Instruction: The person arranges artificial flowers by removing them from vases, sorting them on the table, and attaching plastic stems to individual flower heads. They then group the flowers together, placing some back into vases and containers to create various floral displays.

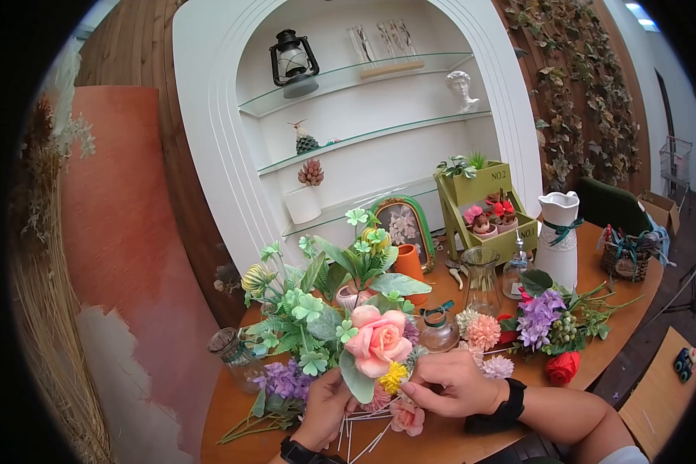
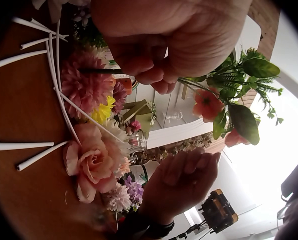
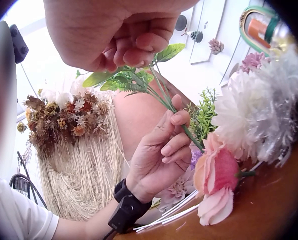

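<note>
My left hand (image 1: pixel 326 408) grips the green stems (image 3: pixel 161 98) of a bunch with a pink rose (image 1: pixel 377 340), clover-like leaves (image 1: pixel 308 307) and striped yellow buds. In the left wrist view the stems run past the curled fingers of that hand (image 2: pixel 174 37), with salmon flowers (image 2: pixel 207 105) at the far end. Beside the rose is my right hand (image 1: pixel 460 383), its fingers loosely bent. The left wrist view shows this right hand (image 2: pixel 181 180) below the flowers, holding nothing visible. In the right wrist view its fingertips are close to a leaf (image 3: pixel 169 52).
White sticks (image 2: pixel 64 107) and loose pink flowers (image 3: pixel 216 180) lie on the wooden table (image 1: pixel 240 425). Purple flowers (image 1: pixel 545 317), a red rose (image 1: pixel 563 367), glass vases (image 1: pixel 482 282), a white pitcher (image 1: pixel 558 247) and a green shelf stand (image 1: pixel 487 197) are farther off. A glass jar (image 1: pixel 236 357) stands at left.
</note>
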### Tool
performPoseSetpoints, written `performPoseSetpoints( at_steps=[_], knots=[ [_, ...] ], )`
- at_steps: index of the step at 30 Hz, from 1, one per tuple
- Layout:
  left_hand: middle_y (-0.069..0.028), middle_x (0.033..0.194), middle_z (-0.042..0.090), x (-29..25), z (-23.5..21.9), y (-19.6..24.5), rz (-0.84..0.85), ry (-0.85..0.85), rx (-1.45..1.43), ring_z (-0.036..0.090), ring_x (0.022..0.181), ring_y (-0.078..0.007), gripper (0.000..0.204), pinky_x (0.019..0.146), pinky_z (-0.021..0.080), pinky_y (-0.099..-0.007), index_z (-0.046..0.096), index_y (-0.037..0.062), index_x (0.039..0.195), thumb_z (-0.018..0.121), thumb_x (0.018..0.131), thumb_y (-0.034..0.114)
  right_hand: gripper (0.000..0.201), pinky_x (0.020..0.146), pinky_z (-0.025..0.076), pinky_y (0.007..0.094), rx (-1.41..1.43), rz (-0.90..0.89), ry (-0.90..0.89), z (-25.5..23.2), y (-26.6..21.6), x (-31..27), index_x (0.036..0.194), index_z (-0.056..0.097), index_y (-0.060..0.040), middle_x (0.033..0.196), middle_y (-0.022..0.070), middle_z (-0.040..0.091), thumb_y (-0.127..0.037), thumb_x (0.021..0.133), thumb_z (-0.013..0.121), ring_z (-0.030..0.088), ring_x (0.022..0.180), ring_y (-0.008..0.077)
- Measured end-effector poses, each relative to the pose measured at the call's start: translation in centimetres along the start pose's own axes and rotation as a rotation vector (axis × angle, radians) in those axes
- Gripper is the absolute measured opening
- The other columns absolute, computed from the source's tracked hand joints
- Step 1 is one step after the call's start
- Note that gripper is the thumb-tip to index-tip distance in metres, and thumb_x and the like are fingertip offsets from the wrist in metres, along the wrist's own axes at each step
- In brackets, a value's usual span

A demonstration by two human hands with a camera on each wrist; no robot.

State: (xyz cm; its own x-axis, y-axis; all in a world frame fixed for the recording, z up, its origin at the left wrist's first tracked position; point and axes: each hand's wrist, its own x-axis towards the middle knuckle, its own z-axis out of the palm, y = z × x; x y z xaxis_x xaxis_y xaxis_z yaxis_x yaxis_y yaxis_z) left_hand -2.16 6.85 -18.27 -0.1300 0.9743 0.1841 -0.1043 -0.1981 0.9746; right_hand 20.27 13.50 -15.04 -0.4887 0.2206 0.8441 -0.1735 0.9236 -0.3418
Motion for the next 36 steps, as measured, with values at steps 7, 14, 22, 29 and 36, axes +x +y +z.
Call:
performPoseSetpoints(
  at_steps=[7,14,22,29,36],
  knots=[
    [-0.0020,0.080,0.059,0.0,0.2,0.2,0.010,0.001,0.005,0.044,0.053,-0.0056,0.013,0.047,0.033,-0.0198,0.059,0.0010,0.105,0.053,0.094,0.004,0.017,0.043,0.038,0.0303,0.008,-0.018,0.047,0.2,0.1,0.2,0.070,0.061,-0.0030,0.060,0.0060,0.054,-0.009,0.085,0.066,0.052,0.047,0.0186],
    [-0.0014,0.080,0.064,-0.1,0.3,0.1,-0.002,0.020,-0.020,0.045,0.054,-0.0027,0.015,0.047,0.034,-0.0179,0.061,0.0004,0.107,0.054,0.094,0.004,0.017,0.044,0.038,0.0304,0.027,-0.012,0.042,0.2,0.1,0.2,0.070,0.061,-0.0031,0.060,0.0058,0.054,-0.009,0.085,0.067,0.051,0.047,0.0185],
    [-0.0032,0.081,0.052,-0.3,-0.1,0.3,0.054,-0.069,0.014,0.039,0.049,-0.0056,0.024,0.043,0.028,-0.0182,0.054,-0.0008,0.111,0.052,0.099,0.020,0.019,0.046,0.040,0.0333,0.010,0.061,0.031,-0.1,0.9,-0.1,0.072,0.057,-0.0005,0.061,0.0088,0.052,-0.010,0.087,0.066,0.052,0.049,0.0216],
    [0.0004,0.071,0.045,-0.8,-0.5,1.9,0.047,-0.049,-0.031,0.029,0.048,-0.0017,0.030,0.043,0.021,-0.0164,0.055,-0.0022,0.108,0.048,0.101,0.027,0.020,0.048,0.039,0.0339,0.018,0.073,0.049,-0.3,1.5,0.1,0.072,0.057,0.0001,0.061,0.0096,0.051,-0.010,0.088,0.064,0.050,0.049,0.0218],
    [-0.0039,0.077,0.049,-0.4,-1.0,1.5,0.177,0.065,-0.054,0.031,0.054,-0.0026,0.024,0.043,0.023,-0.0162,0.052,0.0039,0.088,0.055,0.098,0.026,0.023,0.048,0.039,0.0324,0.011,0.076,0.079,0.1,2.8,-0.2,0.070,0.057,-0.0004,0.061,0.0092,0.053,-0.012,0.088,0.064,0.050,0.050,0.0198]
  ],
)
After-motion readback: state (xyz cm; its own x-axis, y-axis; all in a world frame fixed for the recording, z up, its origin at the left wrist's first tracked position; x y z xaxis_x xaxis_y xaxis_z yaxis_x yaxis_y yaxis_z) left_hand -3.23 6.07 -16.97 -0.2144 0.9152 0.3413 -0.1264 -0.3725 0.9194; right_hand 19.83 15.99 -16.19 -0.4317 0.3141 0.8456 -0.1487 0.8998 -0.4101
